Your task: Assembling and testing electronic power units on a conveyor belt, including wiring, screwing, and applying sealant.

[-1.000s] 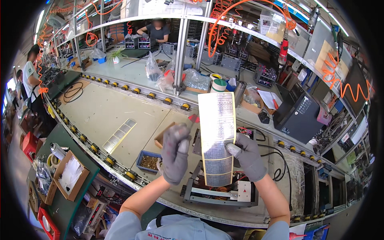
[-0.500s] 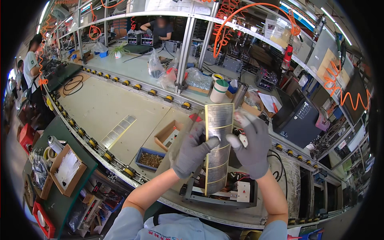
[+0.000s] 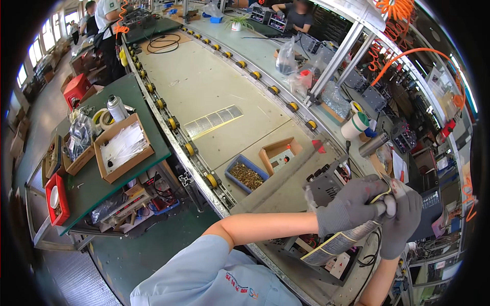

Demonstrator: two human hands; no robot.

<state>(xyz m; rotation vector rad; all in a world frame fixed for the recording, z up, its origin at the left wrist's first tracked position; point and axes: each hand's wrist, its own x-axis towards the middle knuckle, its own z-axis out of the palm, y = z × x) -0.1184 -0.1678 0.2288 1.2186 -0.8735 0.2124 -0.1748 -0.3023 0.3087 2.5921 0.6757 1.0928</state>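
Note:
A long strip of silvery labels with a yellow border point(image 3: 334, 247) hangs at a slant between my gloved hands, its upper end curled. My left hand point(image 3: 352, 204), in a grey glove, is closed on the strip near that upper end. Against it, my right hand point(image 3: 400, 219), also gloved, pinches the same end; the fingertips of both meet there and partly hide the edge. Beneath the strip stands an open dark metal equipment case point(image 3: 334, 275), with wires and a white part inside. A second label strip point(image 3: 214, 121) lies flat on the bench.
A blue bin of small brass-coloured fasteners point(image 3: 247, 174) and a cardboard box point(image 3: 278, 153) sit left of my hands. Roller rails point(image 3: 212, 179) edge the bench. On a green side table point(image 3: 148, 158) are boxes and a spray can point(image 3: 116, 108). Other people work farther off.
My view has swung left, so the hands now appear lower right. The label strip has gone from upright and flat to slanted and curled, with both hands drawn together at its upper end.

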